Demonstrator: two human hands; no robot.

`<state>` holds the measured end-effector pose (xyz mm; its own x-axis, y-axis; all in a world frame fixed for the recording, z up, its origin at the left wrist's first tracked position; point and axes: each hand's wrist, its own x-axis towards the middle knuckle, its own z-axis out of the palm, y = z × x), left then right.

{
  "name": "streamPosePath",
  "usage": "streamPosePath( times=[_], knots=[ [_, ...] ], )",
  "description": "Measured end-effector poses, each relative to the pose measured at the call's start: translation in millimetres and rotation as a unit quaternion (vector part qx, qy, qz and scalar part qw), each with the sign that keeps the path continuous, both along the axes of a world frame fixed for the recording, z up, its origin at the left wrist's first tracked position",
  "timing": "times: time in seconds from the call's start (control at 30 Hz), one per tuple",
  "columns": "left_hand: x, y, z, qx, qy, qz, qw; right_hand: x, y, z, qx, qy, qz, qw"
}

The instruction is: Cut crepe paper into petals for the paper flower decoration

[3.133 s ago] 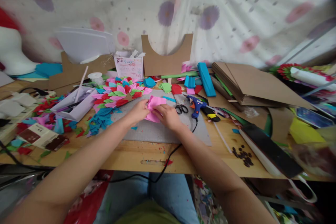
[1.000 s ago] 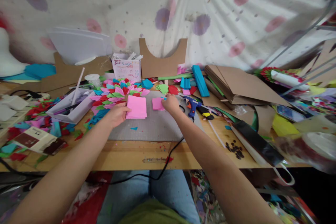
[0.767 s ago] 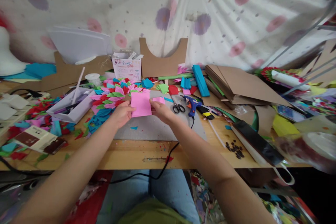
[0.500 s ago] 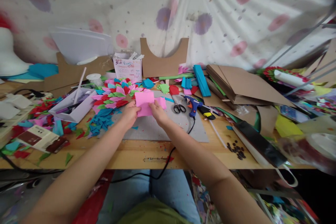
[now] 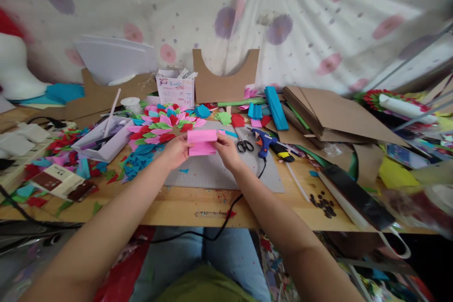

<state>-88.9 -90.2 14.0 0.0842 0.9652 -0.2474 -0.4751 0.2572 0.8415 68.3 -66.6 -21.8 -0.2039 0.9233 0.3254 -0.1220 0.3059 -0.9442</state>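
A pink piece of paper [image 5: 202,143], folded over along its upper part, is held up above the grey board [image 5: 222,174]. At its left edge my left hand [image 5: 178,152] pinches it. My right hand [image 5: 227,149] grips the right edge, thumb and fingers closed on it. Just right of that hand lie black-handled scissors [image 5: 245,145] and a blue glue gun [image 5: 264,142]. Behind my left hand is a round flower-like piece of colourful paper petals [image 5: 166,122], with a heap of blue paper pieces [image 5: 141,160] beside it.
A white tray [image 5: 106,144] with pens stands on the left, near a power strip [image 5: 17,165]. Stacked brown cardboard [image 5: 339,113] fills the back right. The glue gun's black cord [image 5: 230,210] hangs over the table's front edge. Small dark discs [image 5: 323,205] lie right of the board.
The pink paper, an upright sheet before, is now folded into a wider, lower shape. My right hand has moved right to its outer edge. The view has shifted slightly.
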Motion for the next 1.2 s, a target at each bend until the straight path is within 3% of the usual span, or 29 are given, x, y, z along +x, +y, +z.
streamPosePath(
  times=[0.17,0.4,0.63,0.83,1.2],
  knots=[
    [-1,-4,7.2,0.001,0.012,-0.031,0.999,7,-6,1.2,0.073,0.0,-0.017,0.997],
    [3,-7,7.3,-0.017,0.029,-0.049,0.998,9,-7,-0.2,0.113,-0.014,-0.041,0.993],
    [4,-4,0.8,-0.014,0.002,-0.052,0.999,7,-8,-1.9,0.115,-0.035,-0.07,0.99],
    [6,-1,4.6,-0.072,-0.026,-0.057,0.995,3,-8,-6.1,0.137,-0.016,-0.107,0.985],
    [3,-1,8.8,-0.093,-0.029,-0.081,0.992,5,-4,-9.3,0.117,-0.015,-0.105,0.987]
  ],
)
